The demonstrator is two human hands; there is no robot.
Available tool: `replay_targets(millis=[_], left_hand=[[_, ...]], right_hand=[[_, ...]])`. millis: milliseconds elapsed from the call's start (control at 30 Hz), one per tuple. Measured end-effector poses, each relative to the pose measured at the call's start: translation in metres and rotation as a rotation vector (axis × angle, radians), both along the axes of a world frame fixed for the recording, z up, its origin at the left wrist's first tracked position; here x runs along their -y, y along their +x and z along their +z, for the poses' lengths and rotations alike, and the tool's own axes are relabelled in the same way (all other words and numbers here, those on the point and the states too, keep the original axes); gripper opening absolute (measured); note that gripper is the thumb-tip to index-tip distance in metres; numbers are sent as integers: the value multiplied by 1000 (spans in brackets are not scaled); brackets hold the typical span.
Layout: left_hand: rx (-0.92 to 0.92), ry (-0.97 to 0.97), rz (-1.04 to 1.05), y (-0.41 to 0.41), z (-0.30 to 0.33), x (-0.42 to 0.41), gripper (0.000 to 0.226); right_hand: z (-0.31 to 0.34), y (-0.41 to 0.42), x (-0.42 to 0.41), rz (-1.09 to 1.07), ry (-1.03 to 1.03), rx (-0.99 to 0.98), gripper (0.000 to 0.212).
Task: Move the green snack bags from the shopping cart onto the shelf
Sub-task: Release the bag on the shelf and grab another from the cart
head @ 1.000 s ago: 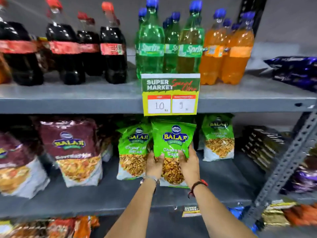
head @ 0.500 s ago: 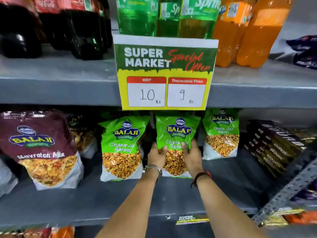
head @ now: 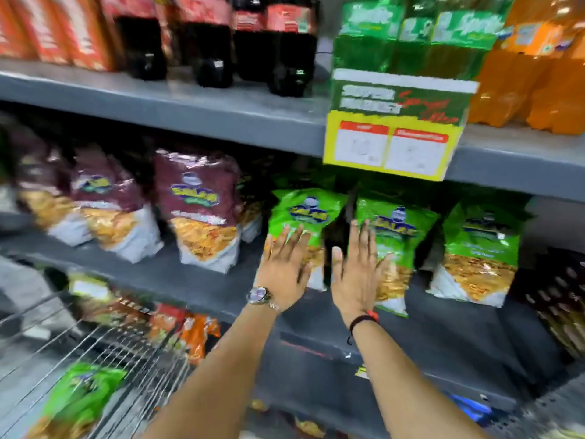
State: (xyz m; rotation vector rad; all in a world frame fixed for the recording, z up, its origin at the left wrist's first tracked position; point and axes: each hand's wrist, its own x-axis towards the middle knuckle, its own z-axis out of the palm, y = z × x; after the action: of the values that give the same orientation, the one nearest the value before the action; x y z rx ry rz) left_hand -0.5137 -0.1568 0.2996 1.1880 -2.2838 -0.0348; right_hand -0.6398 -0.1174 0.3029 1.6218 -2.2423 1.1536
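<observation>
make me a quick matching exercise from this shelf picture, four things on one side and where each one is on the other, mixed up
Things:
1. cola bottles
2. maroon snack bags
3. green bag
4. watch

Places:
A. on the left wrist
B. in the shopping cart
C. top shelf, left of the price sign
D. middle shelf, left of the hands

Pairs: 1-C, 2-D, 3-B, 4-A

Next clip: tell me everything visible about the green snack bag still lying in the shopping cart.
The green snack bag lies in the wire shopping cart at the lower left, tilted. It is a glossy pouch, bright green on top with a dark logo patch and a yellow-orange snack picture lower down. Motion blur hides the lettering. It looks sealed and full. Neither hand touches it; it rests on the cart's wire mesh, and its lower end is cut off by the picture edge.
</observation>
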Motion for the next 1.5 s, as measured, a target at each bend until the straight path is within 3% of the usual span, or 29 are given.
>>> replay_targets(millis=[133, 367, 467, 533, 633, 767, 900, 967, 1067, 1167, 1333, 1433, 1500], left_hand=[[35, 74, 268, 122, -9, -21, 57], [-202, 243, 853, 309, -50, -80, 78], [-218, 335, 1034, 371, -85, -99, 82], [-211, 437, 1102, 410, -111, -102, 75], [-212, 551, 1123, 446, -137, -98, 75], [-169, 677, 1102, 490, -188, -71, 92], [-189, 840, 1053, 513, -241, -46, 61], [-161, 889, 1032, 517, -267, -37, 59], [-149, 978, 1008, 521, -304, -21, 62], [-217, 1109, 967, 520, -327, -2, 60], [-349, 1447, 940, 530, -458, -10, 72], [-389, 1407, 919, 526, -421, 7, 60], [-385, 1348, 907, 525, -402, 18, 68]], right_hand=[[-14, 86, 3, 294, 14, -47, 64], [-54, 265, 12, 875, 116, 19, 60], [-82, 337, 17, 1009, 217, 50, 60], [-104, 385, 22, 1051, 299, 170, 59], [-128, 431, 28, 995, 397, 394, 55], [-184, 479, 47, 777, 580, 574, 47], [-252, 503, 54, 542, 752, 640, 48], [-275, 510, 53, 449, 812, 678, 49], [-311, 517, 53, 334, 885, 750, 57], [-345, 522, 54, 275, 993, 784, 84], [-386, 527, 61, 209, 1091, 920, 86], [-400, 536, 63, 110, 1068, 886, 75], [-407, 538, 69, 72, 1009, 993, 56]])
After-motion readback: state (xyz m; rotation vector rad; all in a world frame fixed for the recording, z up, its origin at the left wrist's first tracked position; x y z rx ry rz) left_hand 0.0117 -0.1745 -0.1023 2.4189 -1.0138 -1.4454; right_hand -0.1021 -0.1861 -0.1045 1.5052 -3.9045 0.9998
